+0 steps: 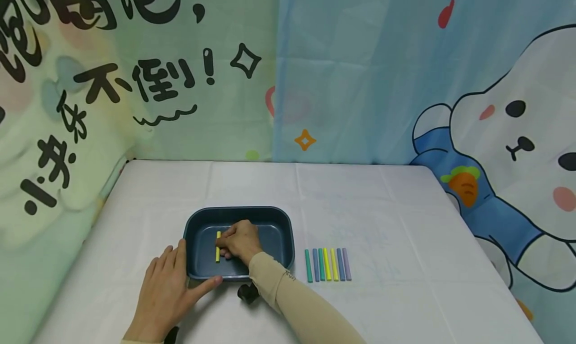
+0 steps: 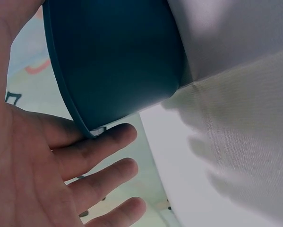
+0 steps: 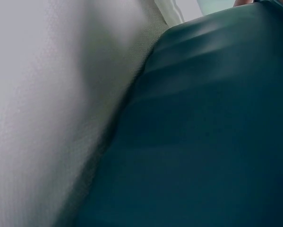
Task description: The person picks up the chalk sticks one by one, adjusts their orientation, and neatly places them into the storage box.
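A dark blue rectangular tray [image 1: 281, 221] stands on the white-covered table. Reaching inside it, my right hand [image 1: 242, 241] pinches a slim yellow stick [image 1: 218, 256] near the tray's left side, the stick lying lengthwise away from me. At the tray's front left corner is my left hand [image 1: 164, 281], its fingers straight along the left wall and its thumb stretched toward the front wall. In the left wrist view, those fingers [image 2: 101, 149] overlap the tray's rim [image 2: 61, 85]. The right wrist view shows only the tray's outer wall [image 3: 193, 127]; the right hand's fingers are hidden there.
Right of the tray, several coloured sticks [image 1: 327, 265] in green, blue, yellow and purple lie side by side in a row. A small black object [image 1: 248, 293] shows under the right wrist. Printed curtains [image 1: 342, 84] hang behind the table [image 1: 405, 224] and to its left.
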The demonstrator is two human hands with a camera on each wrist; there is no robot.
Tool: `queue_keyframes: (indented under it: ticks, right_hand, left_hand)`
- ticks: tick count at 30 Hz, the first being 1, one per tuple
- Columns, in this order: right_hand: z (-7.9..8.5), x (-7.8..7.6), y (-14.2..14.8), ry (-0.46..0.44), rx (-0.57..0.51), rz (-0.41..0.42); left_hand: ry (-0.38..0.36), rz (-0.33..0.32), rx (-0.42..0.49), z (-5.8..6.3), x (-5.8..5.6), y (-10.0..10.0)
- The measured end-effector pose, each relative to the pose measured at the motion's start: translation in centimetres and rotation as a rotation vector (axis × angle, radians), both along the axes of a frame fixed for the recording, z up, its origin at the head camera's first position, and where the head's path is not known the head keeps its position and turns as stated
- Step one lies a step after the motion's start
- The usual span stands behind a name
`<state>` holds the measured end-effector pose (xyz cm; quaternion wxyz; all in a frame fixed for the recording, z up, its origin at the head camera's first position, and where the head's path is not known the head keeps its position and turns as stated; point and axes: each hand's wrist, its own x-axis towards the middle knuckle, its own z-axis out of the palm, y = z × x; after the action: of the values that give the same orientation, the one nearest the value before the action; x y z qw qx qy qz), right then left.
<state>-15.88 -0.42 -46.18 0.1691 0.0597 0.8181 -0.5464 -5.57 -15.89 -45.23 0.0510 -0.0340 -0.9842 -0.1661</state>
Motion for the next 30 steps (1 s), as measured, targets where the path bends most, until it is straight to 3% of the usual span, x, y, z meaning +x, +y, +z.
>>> queue_keyframes:
  ticks: [13, 30]
  right_hand:
    - [0.4, 0.3, 0.6, 0.046, 0.058, 0.046]
    - [1.0, 0.8, 1.7, 0.06, 0.012, 0.081]
  left_hand:
    - [0.018, -0.006, 0.008, -0.1, 0.0, 0.0]
    - [0.021, -0.009, 0.007, -0.2, 0.0, 0.0]
